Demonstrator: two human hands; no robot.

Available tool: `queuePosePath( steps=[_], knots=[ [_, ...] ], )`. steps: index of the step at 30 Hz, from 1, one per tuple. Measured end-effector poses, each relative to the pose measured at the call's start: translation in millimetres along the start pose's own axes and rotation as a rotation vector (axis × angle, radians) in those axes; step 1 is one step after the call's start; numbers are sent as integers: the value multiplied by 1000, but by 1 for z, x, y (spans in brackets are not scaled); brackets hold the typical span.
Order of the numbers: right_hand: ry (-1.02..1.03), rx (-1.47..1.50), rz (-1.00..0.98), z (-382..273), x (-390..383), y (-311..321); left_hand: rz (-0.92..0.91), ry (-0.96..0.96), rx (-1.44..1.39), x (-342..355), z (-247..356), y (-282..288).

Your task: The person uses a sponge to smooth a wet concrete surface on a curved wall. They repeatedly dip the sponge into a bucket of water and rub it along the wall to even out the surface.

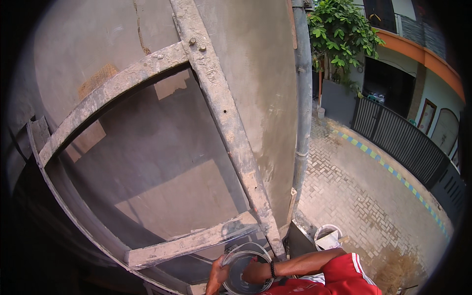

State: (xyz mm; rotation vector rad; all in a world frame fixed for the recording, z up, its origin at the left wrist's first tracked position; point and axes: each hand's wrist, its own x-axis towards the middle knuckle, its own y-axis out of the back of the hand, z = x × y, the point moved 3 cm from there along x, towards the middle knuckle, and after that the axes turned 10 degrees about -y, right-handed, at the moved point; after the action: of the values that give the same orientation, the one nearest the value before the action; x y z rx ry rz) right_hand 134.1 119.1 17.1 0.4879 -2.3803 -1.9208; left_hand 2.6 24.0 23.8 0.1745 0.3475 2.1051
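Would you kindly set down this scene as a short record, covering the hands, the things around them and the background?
Left hand: holding the left rim of a bucket
Right hand: reaching into that bucket, fingertips hidden
Right wrist: dark beaded bracelet
In front: crusted frame before a grey wall
Right of wall: vertical pipe
Lower right: white bucket holding items
Background: dark gate, leafy tree

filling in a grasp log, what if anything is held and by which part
The left hand holds the bucket by the left side of its rim. The right hand is in the bucket's mouth; whether it holds anything cannot be told.
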Motion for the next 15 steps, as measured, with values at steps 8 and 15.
queuePosePath(
  steps=[8, 15],
  knots=[
    [-7, -226, -270, -1, 11, -25, -11, -1, -42, -3, 11, -1],
    [-76, 571, -117, 23, -20, 72, -33, -100, -21, 1, 14, -4]
  ],
)
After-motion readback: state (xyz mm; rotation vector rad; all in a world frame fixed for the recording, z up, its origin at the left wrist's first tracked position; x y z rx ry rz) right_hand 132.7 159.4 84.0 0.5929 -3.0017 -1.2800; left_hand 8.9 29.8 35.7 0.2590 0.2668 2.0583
